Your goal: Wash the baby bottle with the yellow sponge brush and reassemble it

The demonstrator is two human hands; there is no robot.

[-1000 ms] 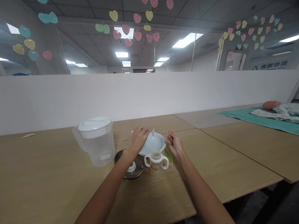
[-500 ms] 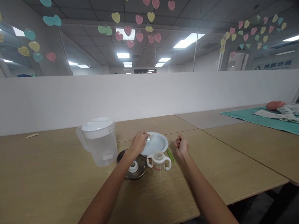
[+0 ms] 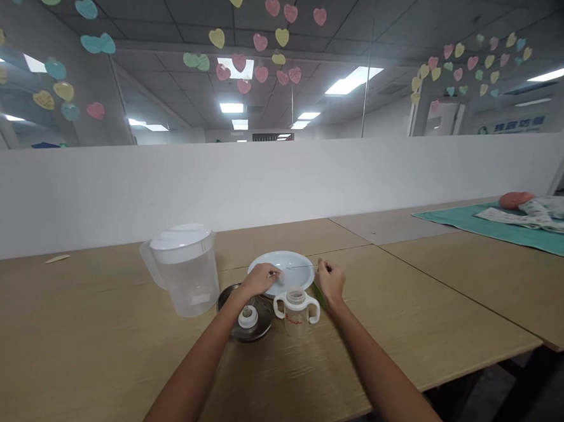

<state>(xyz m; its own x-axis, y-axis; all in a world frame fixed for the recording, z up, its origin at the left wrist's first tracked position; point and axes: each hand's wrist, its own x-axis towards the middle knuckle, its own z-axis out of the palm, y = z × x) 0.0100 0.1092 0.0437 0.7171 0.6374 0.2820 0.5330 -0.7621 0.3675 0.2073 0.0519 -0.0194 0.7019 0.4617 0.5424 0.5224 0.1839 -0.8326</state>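
Holds a small translucent piece [image 3: 282, 277] over the white plate [image 3: 293, 281], pinched in the narrow-set fingers of the left hand [image 3: 262, 278]. Closes the fingers of the right hand [image 3: 332, 279] just as narrowly, apparently on the end of a thin strand [image 3: 303, 267] running across above the plate towards the translucent piece. Cannot tell whether joined to it, nor what sort of strand.

Seems, judging by this, partway through handling the translucent piece, with both hands at work on it. Cannot tell how much of that handling is done.

Shows, in front of the plate, a clear two-handled cup [image 3: 297, 317] upright with an open, uncovered mouth. Shows to its left a round metal dish [image 3: 264, 315] bearing a white ring-shaped part [image 3: 248, 317], apart from the cup. Looks, as a judgement, well short of put together: no part fitted on the cup, none seen in the mouth. Cannot tell whether anything lies inside.

Shows a green utensil [image 3: 320, 296] beside the plate, partly hidden by the right hand. Stands a lidded pitcher [image 3: 191, 277] farther left on the desk [image 3: 128, 348], near the metal dish and untouched. Spreads a green cloth [image 3: 517, 230] well off to the right, under patterned fabric [image 3: 556, 209].
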